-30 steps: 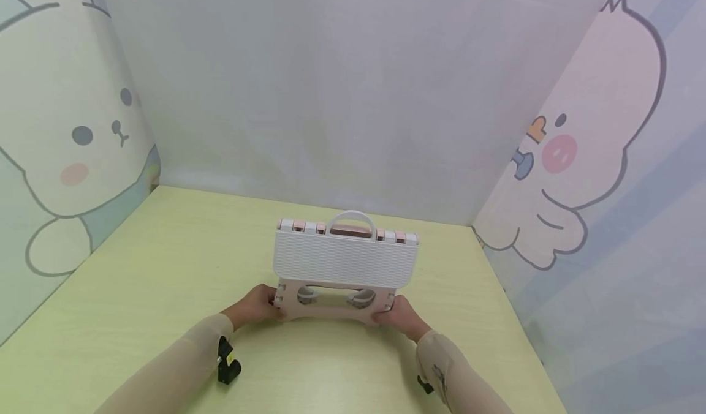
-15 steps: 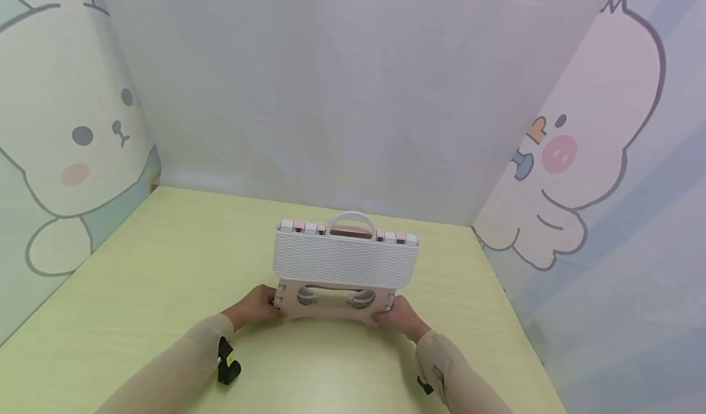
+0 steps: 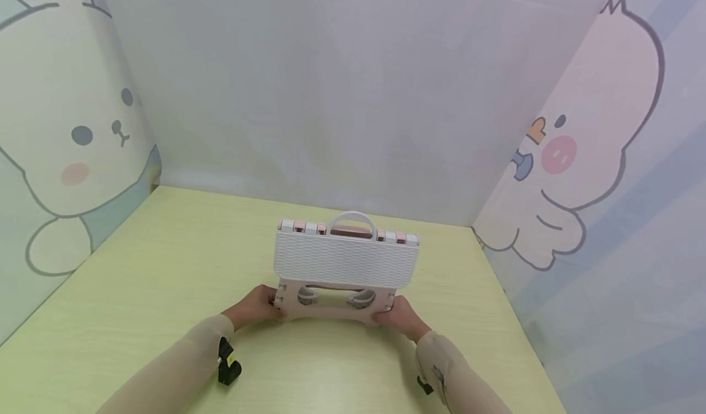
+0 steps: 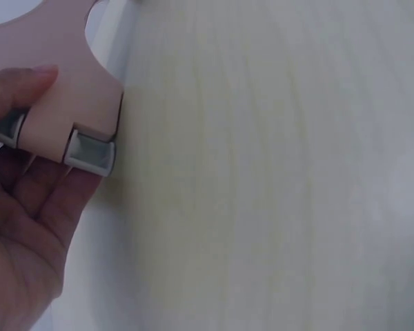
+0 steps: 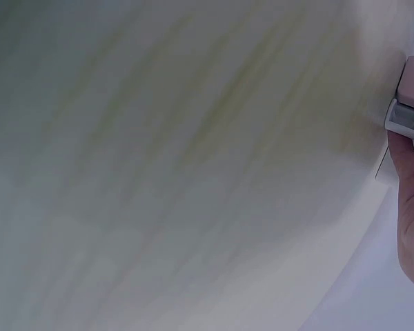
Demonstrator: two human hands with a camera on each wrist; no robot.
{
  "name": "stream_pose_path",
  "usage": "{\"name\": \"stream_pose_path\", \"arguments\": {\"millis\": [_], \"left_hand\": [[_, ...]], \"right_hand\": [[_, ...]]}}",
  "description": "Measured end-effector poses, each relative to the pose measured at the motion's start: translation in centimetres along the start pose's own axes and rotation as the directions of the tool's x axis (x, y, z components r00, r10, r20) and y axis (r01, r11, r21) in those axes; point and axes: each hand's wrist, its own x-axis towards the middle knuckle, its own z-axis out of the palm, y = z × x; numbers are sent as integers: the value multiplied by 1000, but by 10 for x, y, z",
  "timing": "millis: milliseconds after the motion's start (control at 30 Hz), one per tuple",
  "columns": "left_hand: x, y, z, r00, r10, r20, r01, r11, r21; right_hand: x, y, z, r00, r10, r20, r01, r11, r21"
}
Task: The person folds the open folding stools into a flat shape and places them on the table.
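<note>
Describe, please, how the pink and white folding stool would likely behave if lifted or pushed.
The folding stool looks like moulded plastic, so its panels should stay stiff. Visible hinge joints may let it fold when lifted by the handle. Its cut-out pink side suggests fairly low weight.

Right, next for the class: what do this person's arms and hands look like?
The left hand and right hand are bare. The left sleeve and right sleeve are beige. A black device with a yellow patch sits by the left cuff; a dark piece shows beside the right.
</note>
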Motion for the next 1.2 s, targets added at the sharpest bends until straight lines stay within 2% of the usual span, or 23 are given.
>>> {"name": "stream_pose_path", "arguments": {"millis": [533, 833, 900, 1100, 1200], "left_hand": [[-1, 1, 0, 1000, 15, -2, -15, 1000, 11], [-1, 0, 1, 999, -32, -10, 32, 999, 11], [-1, 0, 0, 999, -35, -12, 35, 999, 15], [-2, 1, 1, 1000, -23, -12, 23, 1000, 13], [-2, 2, 1, 1000, -25, -14, 25, 1000, 10]], "right_hand": [[-1, -1, -1, 1000, 12, -3, -12, 1000, -4], [-21, -42, -3, 1000, -2, 2, 2, 1000, 8], [-20, -39, -2, 1000, -12, 2, 12, 1000, 11], [-9, -11, 2, 1000, -6, -21, 6, 1000, 16], [-7, -6, 1, 1000, -9, -17, 9, 1000, 20]]}}
